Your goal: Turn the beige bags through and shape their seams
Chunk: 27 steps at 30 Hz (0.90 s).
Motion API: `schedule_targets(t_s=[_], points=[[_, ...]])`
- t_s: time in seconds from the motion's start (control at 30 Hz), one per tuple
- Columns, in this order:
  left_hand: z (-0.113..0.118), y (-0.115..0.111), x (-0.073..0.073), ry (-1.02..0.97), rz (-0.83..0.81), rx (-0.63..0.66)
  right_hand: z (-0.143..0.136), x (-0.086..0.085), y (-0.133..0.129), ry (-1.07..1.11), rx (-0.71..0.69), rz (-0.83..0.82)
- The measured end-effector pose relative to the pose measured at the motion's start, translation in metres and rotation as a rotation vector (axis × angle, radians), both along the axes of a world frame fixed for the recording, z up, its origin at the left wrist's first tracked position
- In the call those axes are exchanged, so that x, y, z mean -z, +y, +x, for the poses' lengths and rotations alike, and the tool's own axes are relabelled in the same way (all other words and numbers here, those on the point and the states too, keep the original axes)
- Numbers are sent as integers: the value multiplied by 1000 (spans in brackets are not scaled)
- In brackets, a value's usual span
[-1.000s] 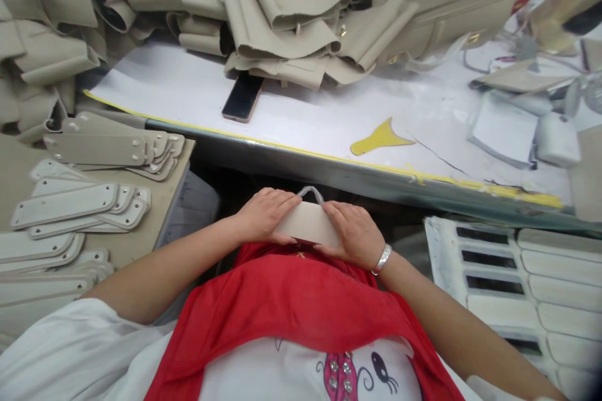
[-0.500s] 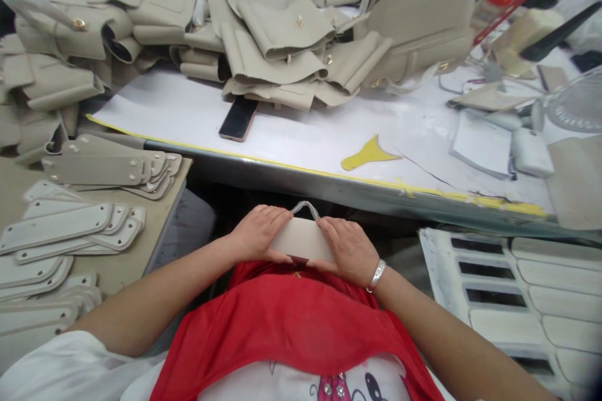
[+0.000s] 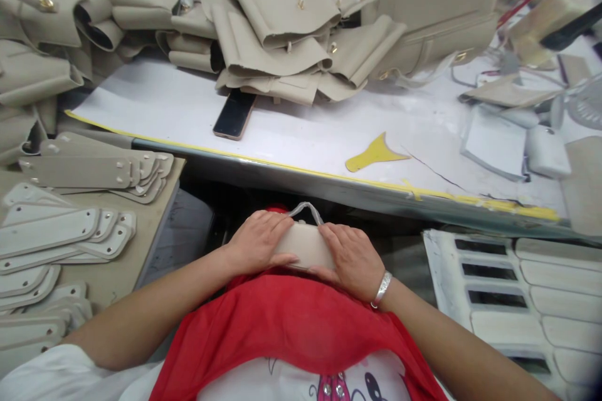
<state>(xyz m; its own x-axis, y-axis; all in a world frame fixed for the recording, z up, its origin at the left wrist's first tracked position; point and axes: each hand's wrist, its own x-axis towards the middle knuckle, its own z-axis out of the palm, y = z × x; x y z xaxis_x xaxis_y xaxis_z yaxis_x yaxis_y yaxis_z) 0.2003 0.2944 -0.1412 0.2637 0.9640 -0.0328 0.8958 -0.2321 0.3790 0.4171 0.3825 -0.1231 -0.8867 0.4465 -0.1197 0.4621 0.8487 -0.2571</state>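
Close to my lap, a beige leather bag piece is held between my two hands. From its far edge rises a loop-shaped handle in clear wrapping. My left hand grips the left end, thumb on the near side and fingers over the top. At the other end, my right hand has the same hold. The underside of the piece is hidden from me.
Beige bag parts lie heaped on the white table. Near its edge are a phone and a yellow template. Strap pieces are stacked at left. A rack of pale panels stands at right.
The bag piece has tipped in my hands; its top now looks rounder, and the dark strip along its near edge no longer shows. Both hands keep their hold. The view has shifted slightly.
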Motion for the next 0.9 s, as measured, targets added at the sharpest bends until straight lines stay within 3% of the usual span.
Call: schedule_targets(t_s=[0.4, 0.63, 0.9], points=[[-2, -2, -3, -35, -16, -39, -7, -1, -6, -27, 123, 23], [-4, -9, -3, 38, 30, 131, 1, 0, -10, 21, -58, 74], [-3, -10, -4, 120, 40, 145, 0, 0, -10, -10, -69, 75]])
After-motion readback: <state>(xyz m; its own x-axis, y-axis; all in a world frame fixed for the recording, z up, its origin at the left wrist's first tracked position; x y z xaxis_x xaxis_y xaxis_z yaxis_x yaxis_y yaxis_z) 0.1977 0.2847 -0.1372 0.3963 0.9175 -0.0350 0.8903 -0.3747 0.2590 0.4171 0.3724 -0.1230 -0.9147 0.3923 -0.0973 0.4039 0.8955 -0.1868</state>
